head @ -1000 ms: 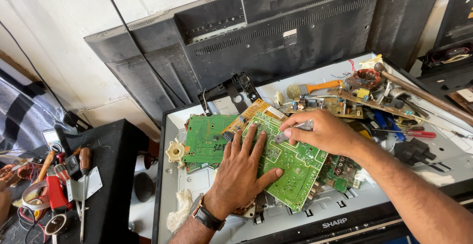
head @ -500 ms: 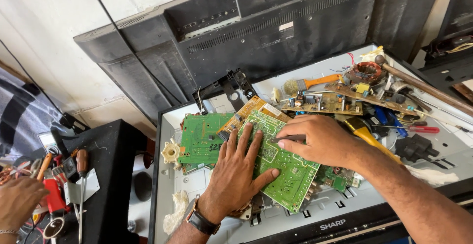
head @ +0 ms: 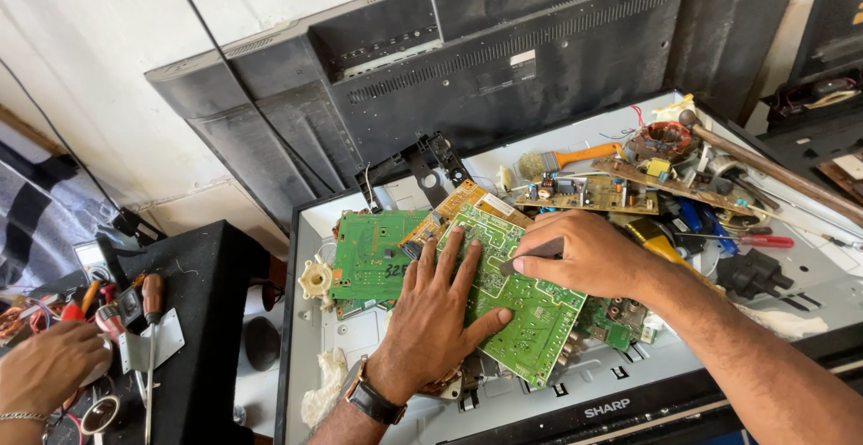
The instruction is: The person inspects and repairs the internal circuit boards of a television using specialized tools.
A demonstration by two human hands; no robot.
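A green circuit board (head: pixel 521 297) lies tilted on top of a heap of parts, in the middle of a flat-screen television (head: pixel 575 400) that lies flat on its face with its back cover off. The left hand (head: pixel 436 315) lies flat on the board's left half, fingers spread and pressing down, gripping nothing; a dark wristwatch (head: pixel 370 400) sits on that wrist. The right hand (head: pixel 584 252) rests at the board's upper edge, its grip pinched shut on a thin grey metal tool (head: pixel 532 254) whose tip points left onto the board's surface. What kind of tool it is I cannot tell.

Just left of the board, partly under it, lies a second green circuit board (head: pixel 373 252), and an orange-brown board (head: pixel 458 204) pokes out between the two. A white plastic gear-shaped piece (head: pixel 315 279) sits at the far left of the pile. Beyond the right hand lie a brush with an orange handle (head: pixel 575 157), a long brown circuit board (head: pixel 620 191), a copper coil (head: pixel 661 139), a red-handled screwdriver (head: pixel 760 241) and a black plug (head: pixel 751 274).

Another television (head: pixel 449 58) leans back-outward against the wall behind. At the lower left, another person's hand (head: pixel 45 369) rests near small tools on a black speaker box (head: pixel 202 319).
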